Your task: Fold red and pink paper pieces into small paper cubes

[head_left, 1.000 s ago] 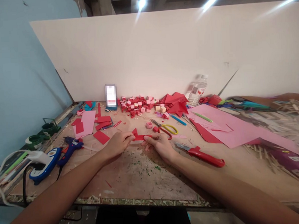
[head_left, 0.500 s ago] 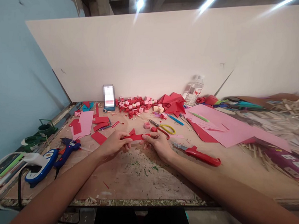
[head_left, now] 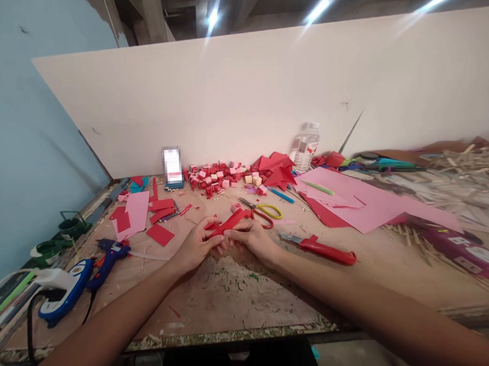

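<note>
Both of my hands meet at the middle of the worn wooden table (head_left: 234,293). My left hand (head_left: 196,244) and my right hand (head_left: 249,238) pinch a folded strip of red paper (head_left: 226,223) between their fingertips; the strip slants up to the right. Just beyond the hands lie scissors with one yellow and one red handle (head_left: 264,212) and a small pink paper cube (head_left: 236,207). A red-handled utility knife (head_left: 322,249) lies to the right of my right hand.
A heap of small red and pink paper cubes (head_left: 219,176) lies at the back by a phone (head_left: 172,167) and a water bottle (head_left: 306,149). Pink and red sheets (head_left: 352,202) spread right. A blue glue gun (head_left: 109,253), power strip (head_left: 63,285) and tape rolls (head_left: 59,239) are left.
My hands have drawn closer together and the red strip has tilted from level to slanting up right. The view has shifted slightly to the right and up.
</note>
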Motion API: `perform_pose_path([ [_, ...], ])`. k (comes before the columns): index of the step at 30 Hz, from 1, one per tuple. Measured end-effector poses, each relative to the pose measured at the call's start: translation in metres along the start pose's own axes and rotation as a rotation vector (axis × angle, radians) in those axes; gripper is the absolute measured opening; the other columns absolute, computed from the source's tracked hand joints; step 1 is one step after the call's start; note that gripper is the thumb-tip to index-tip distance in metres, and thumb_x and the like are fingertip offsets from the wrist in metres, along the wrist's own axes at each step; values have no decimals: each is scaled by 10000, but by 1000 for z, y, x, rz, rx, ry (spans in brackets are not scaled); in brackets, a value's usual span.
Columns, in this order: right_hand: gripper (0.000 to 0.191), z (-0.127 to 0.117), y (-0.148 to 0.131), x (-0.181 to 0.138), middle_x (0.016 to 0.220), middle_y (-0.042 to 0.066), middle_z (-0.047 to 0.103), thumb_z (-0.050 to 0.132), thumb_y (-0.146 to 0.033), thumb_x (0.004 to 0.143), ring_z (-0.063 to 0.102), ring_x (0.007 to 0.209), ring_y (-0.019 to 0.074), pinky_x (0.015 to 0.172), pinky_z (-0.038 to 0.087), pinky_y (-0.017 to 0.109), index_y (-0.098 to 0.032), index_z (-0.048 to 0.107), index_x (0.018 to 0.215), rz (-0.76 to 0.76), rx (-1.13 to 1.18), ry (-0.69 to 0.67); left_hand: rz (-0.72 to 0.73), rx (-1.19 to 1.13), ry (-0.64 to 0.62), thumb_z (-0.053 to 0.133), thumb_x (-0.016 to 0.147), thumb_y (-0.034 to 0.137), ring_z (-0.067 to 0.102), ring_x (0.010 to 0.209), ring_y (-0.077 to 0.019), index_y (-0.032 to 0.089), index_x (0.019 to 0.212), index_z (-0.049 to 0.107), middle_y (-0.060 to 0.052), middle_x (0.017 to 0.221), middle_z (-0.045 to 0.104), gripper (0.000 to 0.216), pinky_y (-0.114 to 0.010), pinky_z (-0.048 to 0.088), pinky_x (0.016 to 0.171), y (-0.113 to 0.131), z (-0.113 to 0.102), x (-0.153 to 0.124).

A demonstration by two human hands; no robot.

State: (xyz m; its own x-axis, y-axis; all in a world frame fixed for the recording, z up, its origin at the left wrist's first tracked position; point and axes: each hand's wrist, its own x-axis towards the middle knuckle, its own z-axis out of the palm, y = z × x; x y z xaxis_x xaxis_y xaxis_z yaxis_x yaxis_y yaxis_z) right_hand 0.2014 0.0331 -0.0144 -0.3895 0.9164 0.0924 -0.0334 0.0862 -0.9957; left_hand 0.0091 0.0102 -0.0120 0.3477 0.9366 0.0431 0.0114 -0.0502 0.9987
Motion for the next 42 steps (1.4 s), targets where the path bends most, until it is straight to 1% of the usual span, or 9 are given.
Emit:
perform_pose_path([
  [4,406,-4,2,1,511,0,574,853,-469,763,360,478,101,491,248,281,-176,689,535,24,53,54,-15,-10,4,751,854,498,686,630,-175,160,1309,529,12,718,715,609,-288,554,620,-1,-2,1],
  [10,415,-7,3,4,539,-2,562,839,-479,761,327,475,96,485,238,283,-187,637,546,35,183,141,-44,9,34,764,838,468,695,643,-192,121,1359,554,-4,698,718,660,-316,566,652,-2,-7,3],
  [18,352,-12,-1,13,595,31,651,822,-442,748,370,467,100,451,275,281,-188,647,578,17,277,247,-30,44,17,732,847,527,697,651,-178,147,895,658,-51,762,722,390,-312,582,651,0,-12,2],
  [22,368,-18,-4,14,604,23,671,825,-486,744,393,445,90,427,284,263,-188,646,625,3,280,268,-15,101,54,710,862,506,685,626,-178,158,866,653,-32,736,692,352,-311,578,628,-1,-17,1],
  [26,444,-18,-6,10,647,67,728,815,-573,776,501,440,107,411,345,241,-174,652,673,62,245,166,29,215,138,677,888,447,646,614,-170,165,867,692,-6,703,655,283,-276,524,593,-1,-21,0],
  [30,399,-16,-6,8,750,83,774,862,-523,749,606,489,127,452,445,232,-153,717,783,95,233,79,75,303,166,680,886,394,667,700,-195,181,986,755,-16,783,714,247,-278,508,645,2,-20,-2],
  [34,359,-17,-4,9,808,81,792,871,-451,746,630,507,118,498,493,231,-138,775,893,91,240,76,87,306,180,737,852,442,698,803,-224,188,1091,763,-45,970,774,350,-303,539,729,3,-19,-2],
  [38,347,-19,-2,10,859,100,807,863,-391,755,652,516,122,508,502,235,-128,800,973,95,240,69,69,225,191,686,892,504,695,775,-220,166,1136,747,-51,876,748,421,-311,567,695,0,-21,0],
  [42,367,-20,1,11,869,107,812,856,-281,709,673,520,138,502,511,241,-129,806,1039,107,242,56,62,127,208,671,895,454,709,795,-219,165,1235,699,-30,800,704,447,-320,596,709,-4,-25,3],
])
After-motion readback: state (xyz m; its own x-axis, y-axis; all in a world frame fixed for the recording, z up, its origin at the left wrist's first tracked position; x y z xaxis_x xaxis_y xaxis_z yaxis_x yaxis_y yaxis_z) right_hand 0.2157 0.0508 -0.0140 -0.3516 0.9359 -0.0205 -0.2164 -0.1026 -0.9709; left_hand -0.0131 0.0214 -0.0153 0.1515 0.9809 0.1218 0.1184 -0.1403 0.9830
